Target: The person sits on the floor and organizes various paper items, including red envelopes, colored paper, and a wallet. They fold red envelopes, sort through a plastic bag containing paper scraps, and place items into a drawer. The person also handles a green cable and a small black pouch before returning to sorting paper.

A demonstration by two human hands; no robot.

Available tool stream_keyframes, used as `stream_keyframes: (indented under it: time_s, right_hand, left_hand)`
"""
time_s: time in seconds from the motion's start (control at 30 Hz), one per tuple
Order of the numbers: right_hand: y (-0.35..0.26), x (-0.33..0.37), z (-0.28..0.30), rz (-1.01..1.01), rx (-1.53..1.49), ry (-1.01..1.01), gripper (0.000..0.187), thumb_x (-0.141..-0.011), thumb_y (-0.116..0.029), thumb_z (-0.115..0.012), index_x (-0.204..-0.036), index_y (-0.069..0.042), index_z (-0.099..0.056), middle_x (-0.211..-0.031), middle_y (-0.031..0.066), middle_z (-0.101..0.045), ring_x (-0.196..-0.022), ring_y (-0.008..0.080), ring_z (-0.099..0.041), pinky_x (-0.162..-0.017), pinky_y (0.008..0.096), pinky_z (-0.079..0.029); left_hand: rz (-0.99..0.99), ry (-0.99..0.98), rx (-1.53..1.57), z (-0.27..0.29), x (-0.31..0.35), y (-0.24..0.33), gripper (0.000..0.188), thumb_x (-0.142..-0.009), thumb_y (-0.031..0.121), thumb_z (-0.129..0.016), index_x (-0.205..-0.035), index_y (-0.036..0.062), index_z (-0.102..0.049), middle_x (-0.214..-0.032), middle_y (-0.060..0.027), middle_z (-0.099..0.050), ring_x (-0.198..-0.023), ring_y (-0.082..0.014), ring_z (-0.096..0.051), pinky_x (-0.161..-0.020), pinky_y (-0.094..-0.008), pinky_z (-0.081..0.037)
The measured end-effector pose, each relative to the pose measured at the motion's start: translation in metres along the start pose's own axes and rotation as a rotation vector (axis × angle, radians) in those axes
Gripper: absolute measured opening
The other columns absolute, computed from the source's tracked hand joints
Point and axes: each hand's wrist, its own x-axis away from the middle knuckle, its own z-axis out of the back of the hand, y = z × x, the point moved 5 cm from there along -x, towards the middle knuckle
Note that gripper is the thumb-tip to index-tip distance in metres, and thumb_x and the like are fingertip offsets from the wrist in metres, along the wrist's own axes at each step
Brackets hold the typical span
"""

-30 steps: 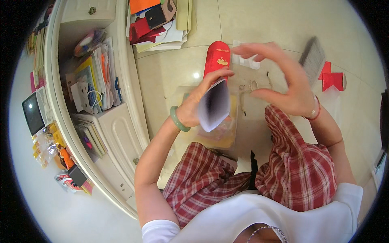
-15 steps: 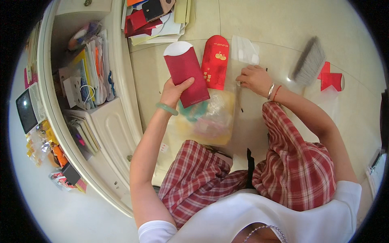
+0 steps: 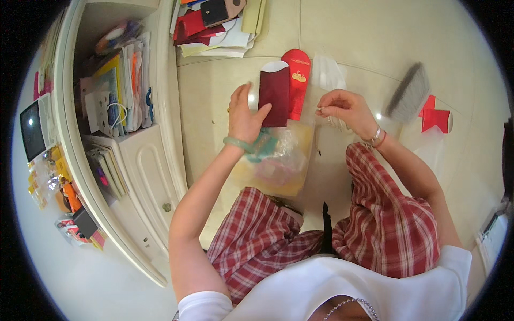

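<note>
A dark red paper envelope (image 3: 274,96) with a white flap end lies partly over a bright red envelope (image 3: 299,80) with gold print. My left hand (image 3: 246,115) is beside it, fingers spread and thumb at its lower left edge, and does not grip it. To the right, my right hand (image 3: 345,109) is raised a little over the floor with thumb and fingertips pinched together. Something small and whitish shows at those fingertips, too small to name. Below the envelopes lies a clear plastic bag (image 3: 292,176) with yellow, teal and pink contents.
A grey-bristled brush (image 3: 408,91) and red paper pieces (image 3: 436,120) lie at right. A translucent white packet (image 3: 328,72) is beside the bright red envelope. Stacked papers and envelopes (image 3: 230,40) lie far left, near an open cabinet (image 3: 150,160) with folders.
My left hand has moved right and laid the dark red envelope down against the bright red one, loosening its grip. My right hand has lifted from the floor with its fingertips pinched.
</note>
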Motion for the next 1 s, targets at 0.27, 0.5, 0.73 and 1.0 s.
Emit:
stream_keyframes:
  time_s: [0.27,0.5,0.73,1.0]
  right_hand:
    - [-0.117,0.028,-0.062,0.996,0.705,-0.072,0.014,-0.078,0.002,-0.068,-0.088,-0.006,-0.067,-0.096,0.0062,-0.064,-0.086,0.0211,-0.062,-0.074,0.0302,-0.049]
    - [-0.118,0.007,-0.092,0.574,0.291,-0.122,0.013,-0.083,-0.001,-0.067,-0.095,-0.002,-0.066,-0.095,0.0067,-0.066,-0.080,0.0158,-0.062,-0.073,0.0267,-0.049]
    - [-0.106,-0.012,-0.147,-0.130,0.255,-0.515,0.018,-0.094,-0.014,-0.061,-0.102,0.001,-0.063,-0.089,0.0067,-0.067,-0.080,0.0114,-0.064,-0.072,0.0247,-0.052]
    - [-0.046,-0.051,-0.299,-0.494,0.423,-0.795,0.031,-0.093,-0.026,-0.060,-0.104,0.003,-0.065,-0.097,0.0124,-0.070,-0.077,0.0176,-0.069,-0.069,0.0285,-0.057]
  left_hand:
    - [0.414,-0.587,0.842,0.029,0.057,0.115,0.032,-0.097,0.027,-0.058,-0.114,0.0013,-0.065,-0.101,-0.0064,-0.069,-0.095,-0.0134,-0.062,-0.087,-0.0294,-0.047]
    - [0.478,-0.338,0.861,0.078,0.091,0.105,0.029,-0.095,0.022,-0.060,-0.115,0.0004,-0.064,-0.100,-0.0098,-0.070,-0.092,-0.0146,-0.065,-0.085,-0.0286,-0.051]
    - [0.540,-0.097,1.081,0.122,0.134,0.060,0.026,-0.096,0.023,-0.058,-0.110,0.0014,-0.062,-0.099,-0.0125,-0.068,-0.082,-0.0168,-0.066,-0.077,-0.0314,-0.054]
    - [0.583,0.267,1.272,0.142,0.235,-0.046,0.019,-0.098,0.024,-0.055,-0.099,0.0053,-0.056,-0.089,-0.0081,-0.065,-0.075,-0.0174,-0.065,-0.072,-0.0315,-0.055]
